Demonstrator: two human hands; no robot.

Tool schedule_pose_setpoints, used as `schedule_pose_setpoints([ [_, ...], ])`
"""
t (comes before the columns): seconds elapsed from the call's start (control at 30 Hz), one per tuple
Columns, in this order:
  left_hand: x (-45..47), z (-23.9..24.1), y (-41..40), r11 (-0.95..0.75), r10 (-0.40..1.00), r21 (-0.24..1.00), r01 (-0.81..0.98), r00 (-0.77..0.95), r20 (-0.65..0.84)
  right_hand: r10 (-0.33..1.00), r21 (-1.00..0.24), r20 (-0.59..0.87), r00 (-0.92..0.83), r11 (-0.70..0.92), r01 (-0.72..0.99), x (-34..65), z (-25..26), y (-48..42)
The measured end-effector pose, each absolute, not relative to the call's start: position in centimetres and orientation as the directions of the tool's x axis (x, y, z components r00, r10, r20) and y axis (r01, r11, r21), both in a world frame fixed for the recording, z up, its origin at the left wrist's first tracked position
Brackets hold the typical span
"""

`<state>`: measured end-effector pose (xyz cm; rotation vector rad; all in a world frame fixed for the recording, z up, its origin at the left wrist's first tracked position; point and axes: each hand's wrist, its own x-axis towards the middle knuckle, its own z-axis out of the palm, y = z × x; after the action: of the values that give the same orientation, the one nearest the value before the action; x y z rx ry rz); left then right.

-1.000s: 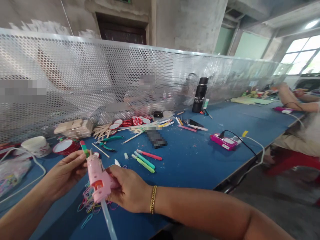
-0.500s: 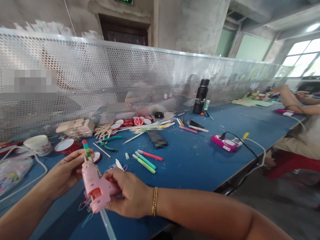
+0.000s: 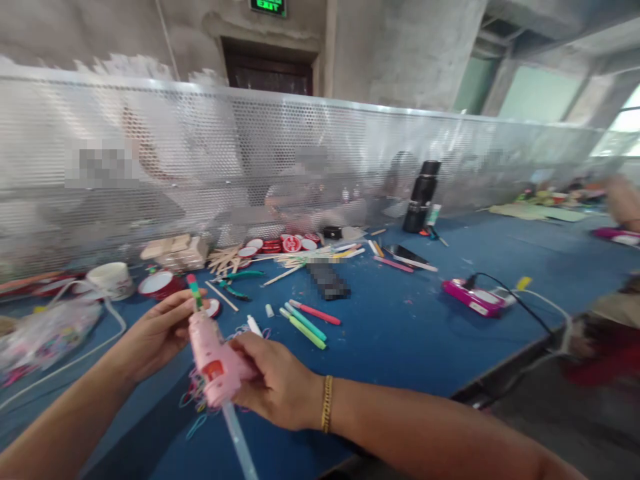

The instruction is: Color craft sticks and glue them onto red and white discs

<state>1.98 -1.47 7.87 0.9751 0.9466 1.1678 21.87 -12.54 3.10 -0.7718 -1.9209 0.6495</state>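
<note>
My right hand (image 3: 283,383) is wrapped round the handle of a pink hot glue gun (image 3: 204,343). A clear glue stick (image 3: 239,437) juts out of the gun's back end. With closed fingertips my left hand (image 3: 157,333) holds a small stick striped red and green (image 3: 193,288), its lower part hidden. The gun's nozzle points at this stick; I cannot tell whether they touch. Beneath the gun lie tangled coloured loops (image 3: 197,427). Close by are a white marker (image 3: 254,326) and a red-rimmed bottle cap (image 3: 213,308).
Red, teal and green markers (image 3: 315,312) lie on the blue table (image 3: 380,347) beside a dark phone (image 3: 327,280). Farther back are teal pliers (image 3: 235,287), wooden sticks, caps and a black bottle (image 3: 423,197) before a perforated screen (image 3: 350,133). A magenta power strip (image 3: 473,297) trails cables at right.
The view has swung slightly left, so everything appears farther right. Both hands keep their hold on the glue gun and the striped stick, with little change between them.
</note>
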Motion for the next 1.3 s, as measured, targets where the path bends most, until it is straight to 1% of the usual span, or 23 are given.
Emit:
schedule_pose_setpoints([
  [0.07,1.7,7.5,-1.4,0.121,0.956,0.941,-0.317,0.294,-0.024,0.758,-0.752,0.553,-0.347,0.633,0.185,21.8,3.0,-12.9],
  [0.1,1.5,7.4,-1.4,0.121,0.946,0.935,-0.335,0.324,-0.006,0.765,-0.775,0.546,-0.341,0.616,0.143,21.8,3.0,-13.1],
  [0.27,0.9,6.9,-1.2,0.127,0.931,0.934,-0.334,0.364,0.004,0.833,-0.889,0.447,-0.326,0.455,-0.056,21.8,2.8,-13.4],
  [0.4,0.9,7.1,-1.4,0.12,0.919,0.929,-0.349,0.392,0.029,0.87,-0.92,0.388,-0.303,0.344,-0.188,21.7,2.9,-13.2],
  [0.47,1.0,7.2,-1.5,0.125,0.918,0.928,-0.352,0.396,0.026,0.881,-0.925,0.366,-0.299,0.309,-0.222,21.8,3.0,-13.1],
  [0.53,1.0,7.4,-1.6,0.127,0.923,0.928,-0.35,0.385,0.019,0.892,-0.931,0.352,-0.285,0.301,-0.208,21.8,3.0,-13.0],
  [0.67,0.9,7.4,-1.5,0.118,0.929,0.93,-0.349,0.369,0.02,0.89,-0.921,0.384,-0.245,0.353,-0.162,22.0,3.0,-13.2],
  [0.8,0.8,7.3,-1.4,0.104,0.927,0.935,-0.339,0.374,0.033,0.883,-0.917,0.398,-0.251,0.372,-0.145,22.0,2.8,-13.2],
  [1.3,0.8,7.4,-1.5,0.085,0.93,0.955,-0.285,0.366,0.026,0.897,-0.925,0.378,-0.228,0.355,-0.137,21.8,2.6,-12.8],
])
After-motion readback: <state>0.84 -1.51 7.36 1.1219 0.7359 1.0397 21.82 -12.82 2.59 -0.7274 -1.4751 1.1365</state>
